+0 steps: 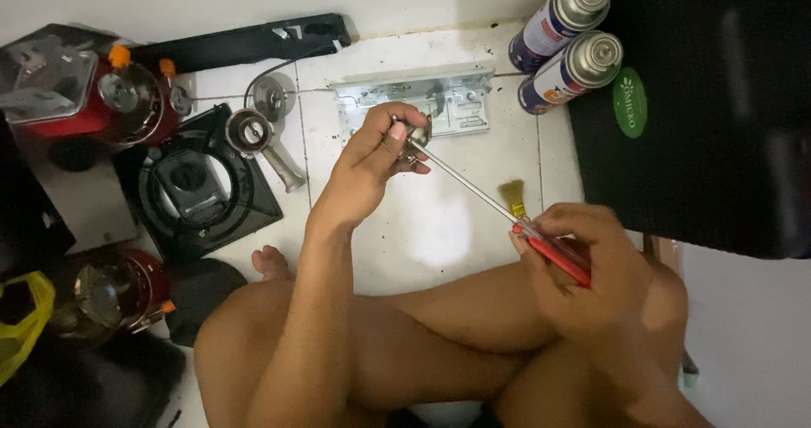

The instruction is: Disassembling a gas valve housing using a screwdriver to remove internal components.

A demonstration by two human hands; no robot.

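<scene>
Our left hand (380, 153) pinches a small metal part (416, 134) above the white floor tiles (422, 225), while our right hand (574, 263) grips a red-handled screwdriver (507, 212) — its tip meets the part. Two spray cans (562, 43) with blue-and-white labels lie by a black case (718, 98) bearing a round green sticker — bare tile shows between our hands.

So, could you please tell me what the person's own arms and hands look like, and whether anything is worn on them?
Both arms are bare from as far up as the view shows down to the fingertips: no sleeves, gloves, watch or bracelet. The left hand and right hand show no rings that I can make out. The fingernails look short and unpainted. No markings show on either forearm.
</scene>
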